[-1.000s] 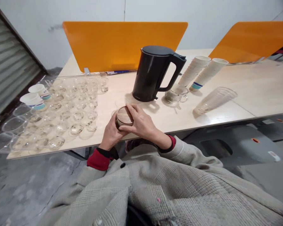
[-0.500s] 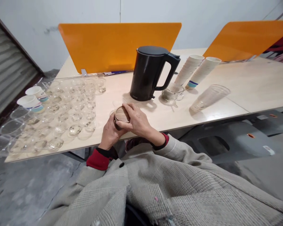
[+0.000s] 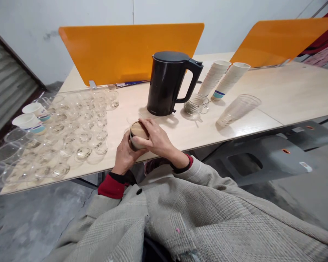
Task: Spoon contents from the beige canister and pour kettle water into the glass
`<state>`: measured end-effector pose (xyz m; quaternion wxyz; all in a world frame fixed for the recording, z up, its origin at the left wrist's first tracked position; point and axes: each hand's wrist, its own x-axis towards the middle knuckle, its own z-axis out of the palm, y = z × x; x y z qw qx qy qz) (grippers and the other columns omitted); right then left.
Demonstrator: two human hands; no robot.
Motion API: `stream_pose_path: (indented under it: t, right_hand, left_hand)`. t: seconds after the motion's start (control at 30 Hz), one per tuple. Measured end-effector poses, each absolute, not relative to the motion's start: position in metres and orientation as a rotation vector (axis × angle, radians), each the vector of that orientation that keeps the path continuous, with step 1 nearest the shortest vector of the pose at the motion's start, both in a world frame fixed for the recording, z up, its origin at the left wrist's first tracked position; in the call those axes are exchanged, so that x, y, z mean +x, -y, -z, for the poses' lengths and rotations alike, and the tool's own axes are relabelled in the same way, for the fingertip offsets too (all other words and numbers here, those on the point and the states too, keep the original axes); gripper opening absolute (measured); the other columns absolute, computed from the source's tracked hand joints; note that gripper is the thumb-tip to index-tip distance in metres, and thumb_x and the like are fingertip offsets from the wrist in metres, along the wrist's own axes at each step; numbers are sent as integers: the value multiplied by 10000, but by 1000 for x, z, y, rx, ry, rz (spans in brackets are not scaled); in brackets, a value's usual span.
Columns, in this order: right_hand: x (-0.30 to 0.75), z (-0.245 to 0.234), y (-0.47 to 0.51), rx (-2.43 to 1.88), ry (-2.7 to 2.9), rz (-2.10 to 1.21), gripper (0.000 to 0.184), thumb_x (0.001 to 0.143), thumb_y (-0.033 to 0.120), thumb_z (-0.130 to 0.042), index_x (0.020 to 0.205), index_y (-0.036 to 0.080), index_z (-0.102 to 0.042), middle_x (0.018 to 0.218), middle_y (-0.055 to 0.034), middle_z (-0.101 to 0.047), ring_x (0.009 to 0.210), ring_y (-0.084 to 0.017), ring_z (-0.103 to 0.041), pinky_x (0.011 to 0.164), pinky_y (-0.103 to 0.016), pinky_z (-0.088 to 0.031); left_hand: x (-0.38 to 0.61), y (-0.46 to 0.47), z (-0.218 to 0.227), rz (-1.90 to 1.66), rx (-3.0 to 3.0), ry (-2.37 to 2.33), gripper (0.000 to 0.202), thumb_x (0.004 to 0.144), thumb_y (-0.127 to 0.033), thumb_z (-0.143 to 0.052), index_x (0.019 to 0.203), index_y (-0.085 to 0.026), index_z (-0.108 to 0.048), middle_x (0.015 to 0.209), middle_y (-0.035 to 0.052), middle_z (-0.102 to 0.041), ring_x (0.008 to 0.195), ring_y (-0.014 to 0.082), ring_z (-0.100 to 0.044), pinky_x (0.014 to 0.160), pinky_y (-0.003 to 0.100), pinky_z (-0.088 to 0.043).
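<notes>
Both my hands hold a small round jar with a brown wooden lid at the near edge of the pale wooden table. My left hand wraps round the jar's body from the left. My right hand lies over the lid, its fingers curled on the rim. Most of the jar's body is hidden by the fingers. A black electric kettle stands just behind the jar.
Many clear glass cups cover the table's left part, with two paper cups at the far left. Right of the kettle sit a ribbed glass cup, two lying paper-cup stacks and a lying clear cup stack. Orange dividers stand behind.
My hands stay on the jar; the lid has tilted slightly and the right fingers have shifted round its rim. The camera view has drifted a little to the right.
</notes>
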<state>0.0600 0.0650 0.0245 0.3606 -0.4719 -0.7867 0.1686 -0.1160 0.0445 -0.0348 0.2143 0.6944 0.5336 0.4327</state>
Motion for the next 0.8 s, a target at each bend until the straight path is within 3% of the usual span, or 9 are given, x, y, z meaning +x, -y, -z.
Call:
stream_pose_path:
  t: [0.2,0.3,0.47,0.63,0.7,0.8]
  right_hand:
    - [72,-30,-68,-1150,1840,-294,693,946,632,-694,1489,218,-580,1428,-157,-645,1343,-337,-617,1187,-534,-505]
    - [96,-18,-72,-1314,1746,-182,703,954,596,-692,1511,186,-566,1461,-188,-628,1389,-357,-586,1213,-538,-484]
    - [139,20,-79,-1760,1779,-143,700,908,500,-763,1466,105,-617,1423,-250,-642,1337,-412,-610,1173,-572,-507]
    - [165,38,-77,-1750,1854,-146,787,859,527,-828,1485,98,-614,1510,-259,-618,1386,-414,-581,1230,-561,-450]
    - [182,35,-78,-1681,1669,-165,761,882,595,-789,1461,132,-619,1461,-232,-655,1317,-369,-641,1159,-538,-521]
    - [218,25,-91,-1600,1263,-110,685,938,653,-675,1412,164,-602,1165,-136,-748,996,-269,-742,921,-480,-634]
  left_hand:
    - [-117,-44,29,-1139,1898,-1501,949,699,-465,-966,1506,-266,-508,1431,91,-740,1262,324,-747,1041,455,-621]
    - [-118,-46,30,-1146,1917,-1506,964,713,-506,-960,1521,-252,-500,1489,122,-708,1357,345,-703,1124,478,-580]
    - [-119,-48,35,-1178,1906,-1467,982,718,-578,-948,1527,-247,-500,1492,129,-706,1362,346,-701,1160,479,-559]
    - [-120,-46,32,-1165,1936,-1508,964,735,-600,-932,1531,-260,-510,1504,120,-699,1382,346,-690,1170,469,-555]
    - [-120,-46,31,-1157,1947,-1526,963,737,-616,-924,1531,-260,-513,1508,120,-696,1384,348,-687,1167,467,-558]
    - [-121,-45,31,-1138,1959,-1548,967,737,-625,-918,1533,-258,-510,1504,117,-701,1376,346,-693,1154,460,-567]
